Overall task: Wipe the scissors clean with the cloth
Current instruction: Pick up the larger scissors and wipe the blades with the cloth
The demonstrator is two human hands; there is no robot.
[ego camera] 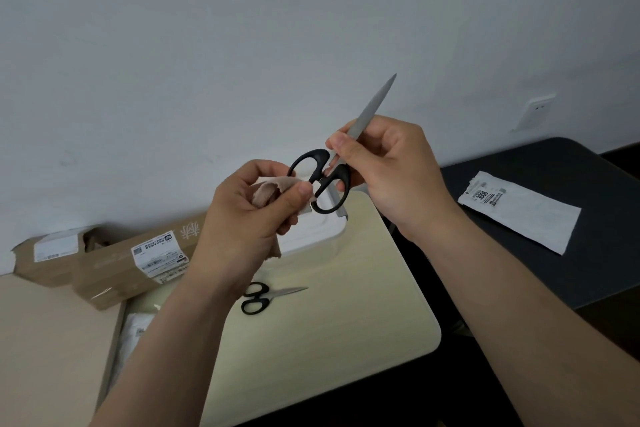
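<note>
The right hand (388, 166) pinches the closed grey blades of the black-handled scissors (325, 177), tips pointing up beyond its fingers. Just beside it, the left hand (249, 215) grips a bunched beige cloth (266, 192) against the handle loops, above the pale worktop (329, 322).

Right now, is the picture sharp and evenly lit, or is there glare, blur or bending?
Head view: light is soft, dim and even, with no glare on the raised scissors; these and the cloth look sharp; the small print on the cardboard box is too blurred to read; the wide lens stretches the forearms toward the lower corners.
</note>
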